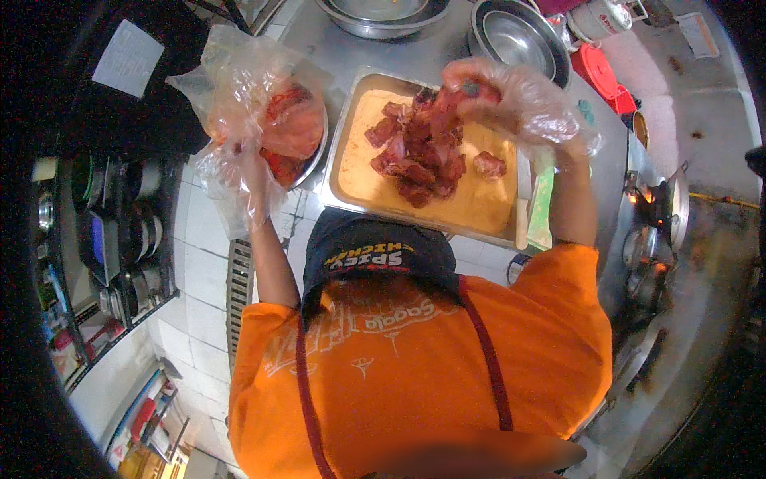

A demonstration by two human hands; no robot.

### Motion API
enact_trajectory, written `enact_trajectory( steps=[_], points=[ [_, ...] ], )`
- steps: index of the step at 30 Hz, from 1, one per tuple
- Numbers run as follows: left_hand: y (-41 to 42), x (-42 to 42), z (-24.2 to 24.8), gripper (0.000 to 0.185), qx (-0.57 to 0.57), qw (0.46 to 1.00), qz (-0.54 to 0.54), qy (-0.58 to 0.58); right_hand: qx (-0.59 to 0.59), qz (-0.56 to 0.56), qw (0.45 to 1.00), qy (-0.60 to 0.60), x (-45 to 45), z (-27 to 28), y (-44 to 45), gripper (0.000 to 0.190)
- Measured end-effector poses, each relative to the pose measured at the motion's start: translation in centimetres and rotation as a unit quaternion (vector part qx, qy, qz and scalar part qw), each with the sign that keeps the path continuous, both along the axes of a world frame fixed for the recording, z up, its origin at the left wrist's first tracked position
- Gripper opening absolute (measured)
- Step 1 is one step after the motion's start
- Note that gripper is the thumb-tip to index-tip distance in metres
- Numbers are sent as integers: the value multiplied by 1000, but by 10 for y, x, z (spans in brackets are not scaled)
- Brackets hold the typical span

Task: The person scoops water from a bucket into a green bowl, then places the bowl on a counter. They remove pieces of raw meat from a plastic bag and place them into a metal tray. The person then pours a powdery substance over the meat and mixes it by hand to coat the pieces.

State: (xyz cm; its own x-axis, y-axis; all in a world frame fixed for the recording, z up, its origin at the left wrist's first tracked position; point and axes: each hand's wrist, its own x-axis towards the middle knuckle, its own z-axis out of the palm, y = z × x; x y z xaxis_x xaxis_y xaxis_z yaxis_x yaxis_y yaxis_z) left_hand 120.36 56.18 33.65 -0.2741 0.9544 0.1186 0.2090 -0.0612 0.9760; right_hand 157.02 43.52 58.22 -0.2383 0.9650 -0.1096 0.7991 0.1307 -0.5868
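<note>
A shallow metal tray (342,200) holds a layer of pale orange powder (365,108). On it lies a heap of raw red meat pieces (413,149), with one separate piece (489,165) to the right. My right hand (479,96), in a clear plastic glove, is over the heap's far right side, its fingers around red meat. My left hand (242,149), behind clear crinkled plastic, grips a clear plastic bag (251,78) over a round metal bowl (323,141). Red meat (290,126) shows at the bowl; the plastic partly hides it and my left fingers.
A knife (522,206) with a pale handle lies along the tray's right rim, beside a green flat item (542,206). Metal bowls (389,24) (519,45) stand at the back. Flames burn on a stove (646,196) at right. Pans fill a rack (128,221) at left.
</note>
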Motion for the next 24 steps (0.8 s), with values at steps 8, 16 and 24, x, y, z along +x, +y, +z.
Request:
enact_trajectory(
  steps=[8, 16, 24],
  points=[
    [-64, -7, 97, 37, -3, 998, 47, 44, -97, -195, 814, 539, -16, -74, -5, 35],
    [-115, -43, 115, 43, -49, 982, -5, 182, -460, 70, 567, 680, -128, -144, 38, 78],
    [-167, -41, 102, 55, -35, 941, -139, 305, -605, 222, 494, 584, -189, -166, 32, 95]
  ],
)
